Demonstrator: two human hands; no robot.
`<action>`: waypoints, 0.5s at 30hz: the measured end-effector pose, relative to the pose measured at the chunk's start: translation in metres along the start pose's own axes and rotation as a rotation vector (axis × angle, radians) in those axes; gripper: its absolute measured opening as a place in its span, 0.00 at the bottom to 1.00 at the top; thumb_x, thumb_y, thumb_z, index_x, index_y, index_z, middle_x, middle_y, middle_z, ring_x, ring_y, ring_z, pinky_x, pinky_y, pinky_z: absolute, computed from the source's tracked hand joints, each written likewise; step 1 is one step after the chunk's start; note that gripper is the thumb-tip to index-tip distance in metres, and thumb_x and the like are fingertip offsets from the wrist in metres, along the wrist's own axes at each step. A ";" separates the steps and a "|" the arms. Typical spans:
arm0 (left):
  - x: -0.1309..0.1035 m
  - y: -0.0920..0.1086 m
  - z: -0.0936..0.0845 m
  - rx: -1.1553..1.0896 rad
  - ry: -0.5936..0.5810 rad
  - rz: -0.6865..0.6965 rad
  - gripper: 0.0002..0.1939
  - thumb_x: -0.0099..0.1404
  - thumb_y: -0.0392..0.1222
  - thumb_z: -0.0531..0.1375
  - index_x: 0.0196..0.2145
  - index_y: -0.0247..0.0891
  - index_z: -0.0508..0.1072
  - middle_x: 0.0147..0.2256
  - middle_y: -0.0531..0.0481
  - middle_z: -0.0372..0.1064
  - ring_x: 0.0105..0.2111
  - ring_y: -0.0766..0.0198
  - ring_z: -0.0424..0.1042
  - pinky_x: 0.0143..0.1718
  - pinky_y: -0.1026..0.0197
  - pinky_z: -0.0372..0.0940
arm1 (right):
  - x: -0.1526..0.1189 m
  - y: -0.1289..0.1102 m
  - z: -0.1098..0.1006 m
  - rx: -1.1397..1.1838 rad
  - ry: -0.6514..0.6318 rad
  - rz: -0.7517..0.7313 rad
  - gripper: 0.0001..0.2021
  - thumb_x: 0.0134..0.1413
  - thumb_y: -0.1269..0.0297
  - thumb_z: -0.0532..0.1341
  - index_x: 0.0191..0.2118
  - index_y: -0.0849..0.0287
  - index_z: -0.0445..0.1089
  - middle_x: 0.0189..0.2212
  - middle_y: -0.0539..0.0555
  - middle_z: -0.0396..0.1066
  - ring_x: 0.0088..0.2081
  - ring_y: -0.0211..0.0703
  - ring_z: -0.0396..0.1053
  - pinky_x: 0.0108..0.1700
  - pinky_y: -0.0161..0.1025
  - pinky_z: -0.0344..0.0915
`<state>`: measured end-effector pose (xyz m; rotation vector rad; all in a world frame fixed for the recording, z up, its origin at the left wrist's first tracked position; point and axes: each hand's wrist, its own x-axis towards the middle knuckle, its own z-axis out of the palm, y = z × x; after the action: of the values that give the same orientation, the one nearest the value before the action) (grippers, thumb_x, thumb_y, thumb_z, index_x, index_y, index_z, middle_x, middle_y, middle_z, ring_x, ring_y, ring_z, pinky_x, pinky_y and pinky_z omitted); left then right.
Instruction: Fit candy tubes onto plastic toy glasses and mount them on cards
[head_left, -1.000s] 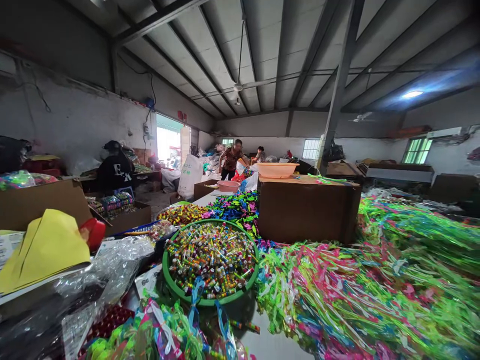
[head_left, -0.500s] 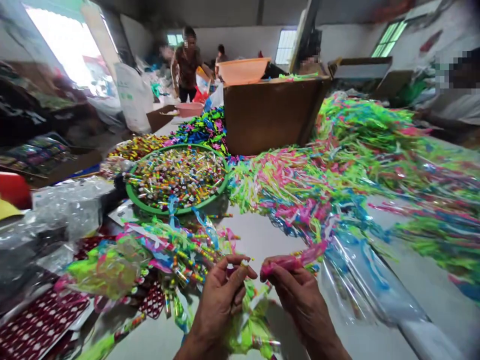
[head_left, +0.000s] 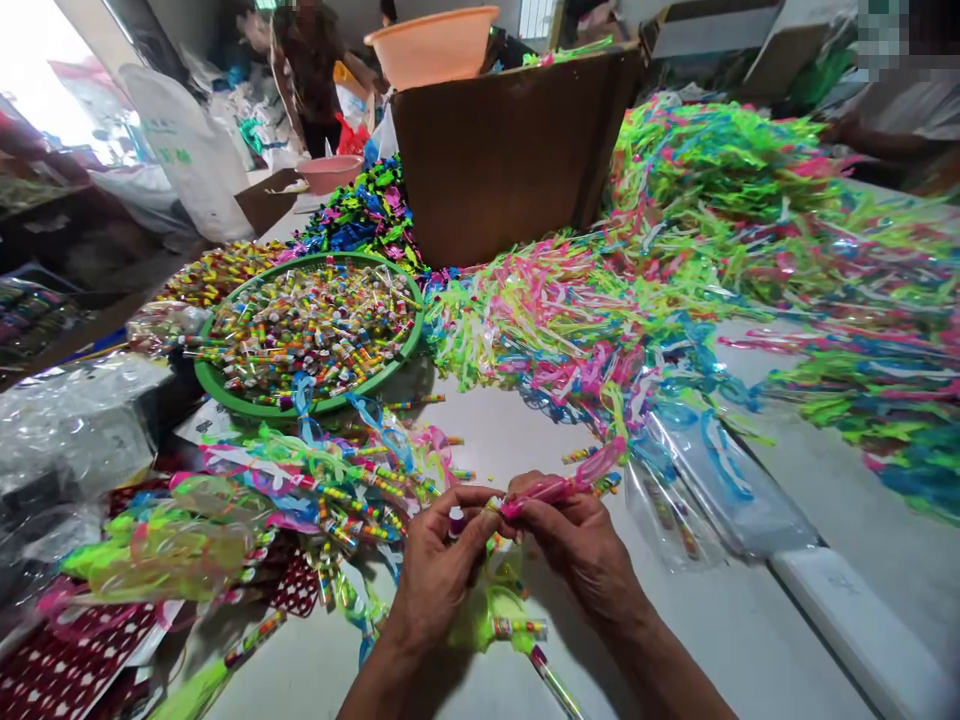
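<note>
Just above the white table, my left hand pinches a small candy tube with a purple cap, and a small white piece shows at its fingertips. My right hand is closed on a pink plastic strip, whose end meets the left fingertips. The hands touch or nearly touch. Below them lie a yellow-green strip and candy tubes. Left of my left hand spreads a pile of tubes with coloured strips.
A green basket of candy tubes stands at left. A cardboard box bears an orange basin. Coloured strips heap at right, near clear plastic bags. A person stands behind; another person is at right.
The view has tilted down and shifted. My hands have come together, and the pink strip's end now meets the left fingertips. A purple-capped tube now shows in my left hand.
</note>
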<state>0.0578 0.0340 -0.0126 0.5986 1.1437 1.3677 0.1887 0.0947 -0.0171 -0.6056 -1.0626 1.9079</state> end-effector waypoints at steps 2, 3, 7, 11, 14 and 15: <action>0.000 0.002 0.002 0.030 -0.013 0.001 0.15 0.58 0.50 0.67 0.37 0.36 0.75 0.19 0.59 0.63 0.15 0.78 0.52 0.20 0.72 0.57 | -0.001 -0.001 -0.003 -0.039 -0.005 -0.007 0.07 0.54 0.63 0.67 0.29 0.60 0.76 0.29 0.50 0.68 0.30 0.38 0.66 0.35 0.34 0.64; 0.000 0.002 0.003 0.039 -0.016 0.004 0.15 0.58 0.49 0.66 0.37 0.36 0.75 0.20 0.57 0.66 0.15 0.77 0.54 0.22 0.71 0.60 | -0.001 -0.001 -0.004 -0.060 -0.002 -0.012 0.07 0.54 0.63 0.67 0.29 0.61 0.76 0.28 0.51 0.69 0.29 0.38 0.66 0.34 0.34 0.64; -0.002 0.002 0.003 0.146 -0.021 0.054 0.12 0.60 0.47 0.65 0.37 0.36 0.76 0.25 0.50 0.73 0.24 0.68 0.69 0.30 0.67 0.65 | -0.006 -0.002 -0.006 -0.109 0.017 -0.005 0.08 0.56 0.63 0.66 0.30 0.60 0.76 0.27 0.51 0.70 0.27 0.38 0.67 0.32 0.34 0.66; -0.004 0.001 -0.001 0.318 -0.017 0.081 0.11 0.62 0.47 0.63 0.37 0.36 0.77 0.29 0.47 0.76 0.30 0.63 0.73 0.31 0.66 0.66 | -0.013 -0.003 -0.004 -0.218 0.064 -0.088 0.06 0.56 0.64 0.65 0.31 0.59 0.76 0.30 0.53 0.71 0.28 0.40 0.69 0.31 0.35 0.69; -0.005 0.003 -0.001 0.320 -0.042 0.056 0.10 0.62 0.46 0.63 0.36 0.36 0.77 0.29 0.48 0.75 0.30 0.62 0.74 0.32 0.65 0.68 | -0.015 -0.003 -0.003 -0.296 0.094 -0.149 0.05 0.56 0.65 0.65 0.31 0.58 0.76 0.31 0.54 0.71 0.30 0.41 0.69 0.31 0.35 0.70; -0.006 0.003 0.000 0.315 -0.045 0.052 0.10 0.62 0.46 0.63 0.36 0.36 0.77 0.28 0.48 0.75 0.30 0.62 0.74 0.33 0.65 0.68 | -0.016 -0.002 -0.003 -0.304 0.100 -0.151 0.05 0.55 0.65 0.65 0.30 0.58 0.76 0.30 0.53 0.71 0.30 0.41 0.69 0.31 0.35 0.70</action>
<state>0.0573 0.0288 -0.0083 0.8857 1.3262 1.2193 0.2005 0.0830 -0.0166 -0.7593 -1.3064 1.5821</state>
